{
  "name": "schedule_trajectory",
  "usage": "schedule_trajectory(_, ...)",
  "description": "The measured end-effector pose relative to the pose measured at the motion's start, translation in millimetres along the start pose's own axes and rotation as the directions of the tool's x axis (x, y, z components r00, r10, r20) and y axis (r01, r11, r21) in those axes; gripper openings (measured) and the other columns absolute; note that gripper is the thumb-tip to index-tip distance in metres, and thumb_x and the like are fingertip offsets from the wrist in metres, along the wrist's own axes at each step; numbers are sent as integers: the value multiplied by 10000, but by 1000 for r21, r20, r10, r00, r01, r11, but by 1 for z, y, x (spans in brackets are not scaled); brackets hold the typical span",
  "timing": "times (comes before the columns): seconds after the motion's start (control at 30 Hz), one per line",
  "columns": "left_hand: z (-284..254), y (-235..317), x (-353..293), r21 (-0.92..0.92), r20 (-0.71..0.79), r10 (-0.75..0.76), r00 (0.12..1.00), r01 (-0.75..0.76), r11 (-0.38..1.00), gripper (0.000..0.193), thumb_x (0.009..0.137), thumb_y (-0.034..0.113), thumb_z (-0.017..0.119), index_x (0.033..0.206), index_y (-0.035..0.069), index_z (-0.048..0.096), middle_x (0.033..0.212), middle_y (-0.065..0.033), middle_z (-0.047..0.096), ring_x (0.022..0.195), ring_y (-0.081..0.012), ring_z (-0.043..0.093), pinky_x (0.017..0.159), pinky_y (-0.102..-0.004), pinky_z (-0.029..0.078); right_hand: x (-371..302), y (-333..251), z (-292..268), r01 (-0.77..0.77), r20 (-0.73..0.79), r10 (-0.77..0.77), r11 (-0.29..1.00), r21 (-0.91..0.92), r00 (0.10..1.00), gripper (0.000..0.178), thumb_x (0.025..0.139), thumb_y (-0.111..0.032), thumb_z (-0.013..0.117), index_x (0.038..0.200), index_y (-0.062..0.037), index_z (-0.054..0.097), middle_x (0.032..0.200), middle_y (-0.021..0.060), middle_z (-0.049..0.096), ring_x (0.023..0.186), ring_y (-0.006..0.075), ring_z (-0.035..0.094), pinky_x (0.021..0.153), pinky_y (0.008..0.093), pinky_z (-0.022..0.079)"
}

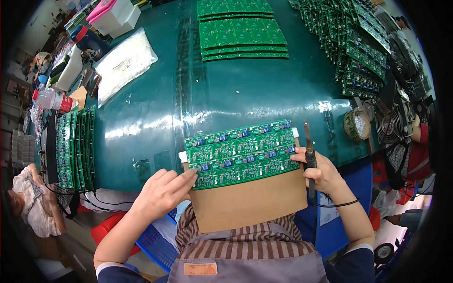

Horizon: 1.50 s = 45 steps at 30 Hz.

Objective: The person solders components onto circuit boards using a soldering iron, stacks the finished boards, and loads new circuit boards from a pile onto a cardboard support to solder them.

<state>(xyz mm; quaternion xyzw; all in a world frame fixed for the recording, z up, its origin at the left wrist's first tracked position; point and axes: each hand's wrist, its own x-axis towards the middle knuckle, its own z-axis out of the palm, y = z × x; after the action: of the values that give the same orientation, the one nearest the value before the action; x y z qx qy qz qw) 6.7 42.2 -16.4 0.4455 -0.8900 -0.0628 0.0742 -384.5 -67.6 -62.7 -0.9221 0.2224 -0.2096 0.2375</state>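
A green circuit board panel (240, 153) with rows of blue and small parts lies tilted on a brown board (250, 203) at the table's front edge, above my lap. My left hand (170, 188) pinches the panel's lower left edge, fingers pressed together. My right hand (321, 170) grips a soldering iron (310, 158) with its tip pointing up and away, while a fingertip touches the panel's right edge. White end pieces (296, 132) show at both sides of the panel. The iron's black cord runs off below my right wrist.
Stacked bare green panels (243, 35) lie at the far middle. Populated boards stand upright at left (75, 146) and pile up at far right (354, 42). A white plastic bag (125, 63), a bottle (54, 100) and a round tin (357, 124) are on the green table (141, 127). Other people sit nearby.
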Motion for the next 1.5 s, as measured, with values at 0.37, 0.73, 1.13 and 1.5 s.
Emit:
schedule_trajectory(0.37,-43,4,23,-214,268,-185,946,246,945,506,699,103,707,1165,-52,587,1302,-120,539,807,-242,543,722,-350,446,20,-20,-41,-182,346,202,979,-91,916,294,660,-86,706,839,-125,476,1355,117,532,1189,352,528,993,453,435)
schedule_trajectory(0.73,-33,2,24,-425,52,-491,870,464,777,269,791,-22,666,1058,5,686,1141,-170,641,773,-279,667,705,-330,536,36,-59,-37,-266,-275,218,952,-150,936,383,911,-421,580,903,-41,629,979,181,693,759,300,589,694,399,457)
schedule_trajectory(1.13,21,36,30,-447,-368,-658,657,495,745,133,744,-27,730,843,51,689,695,-36,635,522,-136,432,457,-262,363,83,-131,58,-209,-386,338,918,338,859,226,707,31,706,902,52,593,741,142,660,591,242,654,519,319,534)
schedule_trajectory(1.5,32,31,23,-426,-411,-547,729,377,822,171,707,-41,737,847,42,686,832,-68,700,677,-197,626,572,-294,482,84,-138,73,-203,-374,300,939,277,878,228,690,28,688,899,59,601,695,130,637,575,249,642,532,315,533)
